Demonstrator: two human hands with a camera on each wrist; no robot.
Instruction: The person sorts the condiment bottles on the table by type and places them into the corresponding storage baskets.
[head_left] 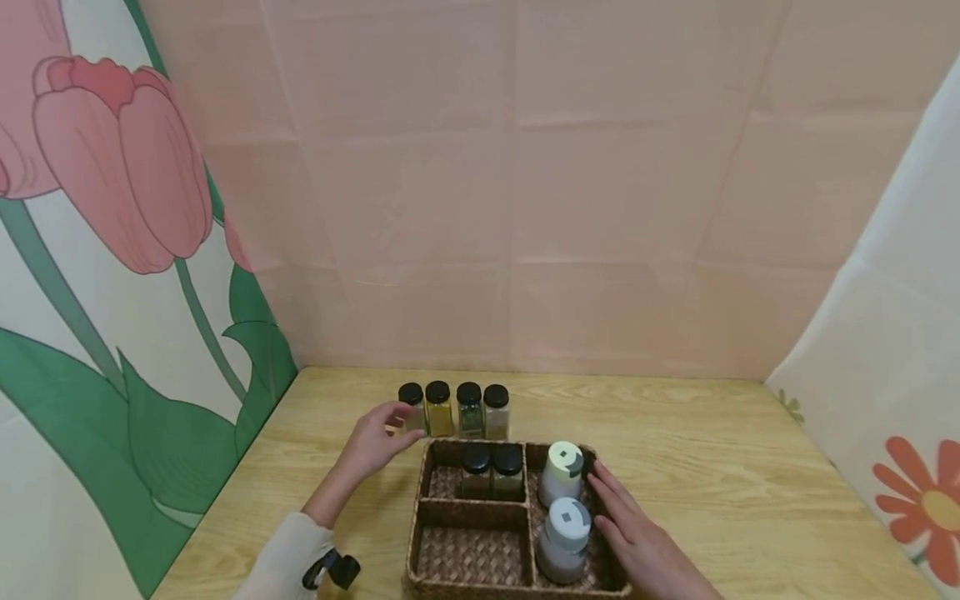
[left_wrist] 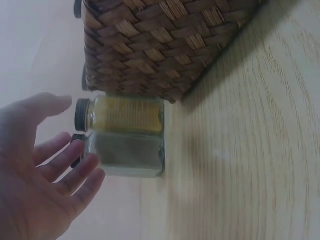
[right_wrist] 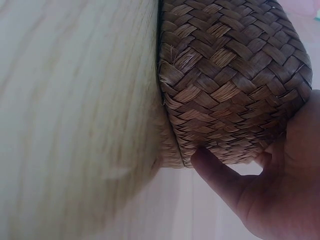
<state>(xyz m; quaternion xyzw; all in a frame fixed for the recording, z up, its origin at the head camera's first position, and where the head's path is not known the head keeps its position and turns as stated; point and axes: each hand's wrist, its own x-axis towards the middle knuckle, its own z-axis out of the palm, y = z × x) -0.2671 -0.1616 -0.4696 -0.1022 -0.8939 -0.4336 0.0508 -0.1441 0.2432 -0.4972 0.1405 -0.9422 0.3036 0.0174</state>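
Near the worktop's (head_left: 712,467) back edge, the grey jar (left_wrist: 130,150) stands vertical, lid up; the left hand (head_left: 375,442) spreads loosely beside it; the straight-fingered right hand (head_left: 633,525) touches the basket (right_wrist: 230,85).

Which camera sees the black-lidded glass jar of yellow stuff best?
The left wrist view: the yellow jar looks biggest, lid to base. The head view shows it small, behind the brown woven basket; the right wrist view doesn't show it.
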